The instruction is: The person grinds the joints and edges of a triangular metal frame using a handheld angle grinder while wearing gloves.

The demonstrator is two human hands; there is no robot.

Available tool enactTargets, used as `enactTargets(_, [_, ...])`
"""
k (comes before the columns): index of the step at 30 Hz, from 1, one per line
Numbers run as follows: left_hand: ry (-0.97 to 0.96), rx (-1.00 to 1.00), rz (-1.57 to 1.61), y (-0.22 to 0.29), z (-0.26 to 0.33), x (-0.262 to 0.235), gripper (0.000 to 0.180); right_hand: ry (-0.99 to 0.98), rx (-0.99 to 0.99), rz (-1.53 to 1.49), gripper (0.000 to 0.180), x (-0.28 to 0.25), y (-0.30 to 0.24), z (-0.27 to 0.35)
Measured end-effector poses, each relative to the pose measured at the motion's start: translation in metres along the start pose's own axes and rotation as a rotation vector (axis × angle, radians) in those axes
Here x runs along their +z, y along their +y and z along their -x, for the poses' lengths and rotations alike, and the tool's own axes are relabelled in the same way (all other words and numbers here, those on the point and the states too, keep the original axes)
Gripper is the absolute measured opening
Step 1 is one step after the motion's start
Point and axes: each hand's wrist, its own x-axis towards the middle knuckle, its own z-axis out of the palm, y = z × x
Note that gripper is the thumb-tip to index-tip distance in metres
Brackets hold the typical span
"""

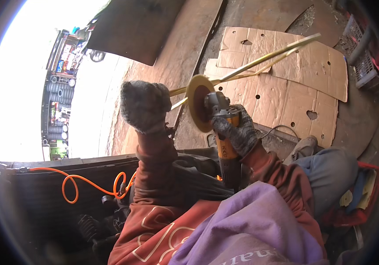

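Note:
My left hand [145, 106], in a grey knitted glove, is closed at the left end of a pair of long, thin, yellowish metal strips [269, 56]. The strips cross near the disc and reach up to the right. My right hand [241, 134], gloved alike, is wrapped round the head end of an orange and black angle grinder [225, 148]. Its round tan disc [194, 99] stands nearly edge-on between my hands and overlaps the strips. Whether the disc touches them, I cannot tell. My left fingers' grip is partly hidden by the back of the glove.
Flattened cardboard [282, 101] lies on the floor beyond the grinder, with a dark cable [282, 126] by it. A coiled orange hose [70, 179] hangs at left. At right are a red tray [377, 194] and a plastic crate [368, 73]. A dark sheet [132, 28] is at the top.

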Motion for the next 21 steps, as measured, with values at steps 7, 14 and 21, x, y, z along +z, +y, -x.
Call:
enactTargets(7, [0.126,0.020,-0.074,-0.001,0.008,0.004,0.024,0.105,0.103,-0.048,0.034,-0.008,0.001,-0.004])
enactTargets(14, [-0.007,0.034,-0.030,-0.007,0.005,0.009,0.027,-0.001,0.029,-0.122,0.036,0.002,-0.011,0.005])
enactTargets(21, [0.033,0.031,-0.047,0.000,0.003,0.010,0.030,0.043,0.034,-0.163,0.036,-0.017,0.006,-0.004])
